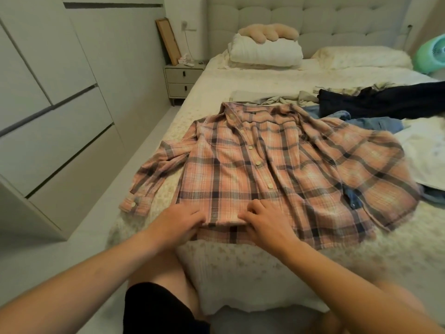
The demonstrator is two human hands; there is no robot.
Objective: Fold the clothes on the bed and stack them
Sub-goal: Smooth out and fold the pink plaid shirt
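A pink plaid shirt (277, 165) lies spread, front up, near the foot edge of the bed (240, 273). The left hand (177, 224) and right hand (263, 221) both pinch its hem with curled fingers. Its right sleeve is hidden in blurred folds, which also cover part of the jeans (368, 121) beside a dark garment (385, 100).

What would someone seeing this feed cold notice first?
The pink plaid shirt spread front-up across the near end of the bed, one sleeve trailing toward the bed's left edge. Both hands sit at its bottom hem: the left hand grips the edge, and the right hand presses on it with curled fingers. Behind the shirt lies an unfolded heap, with a dark navy garment and blue jeans to the right.
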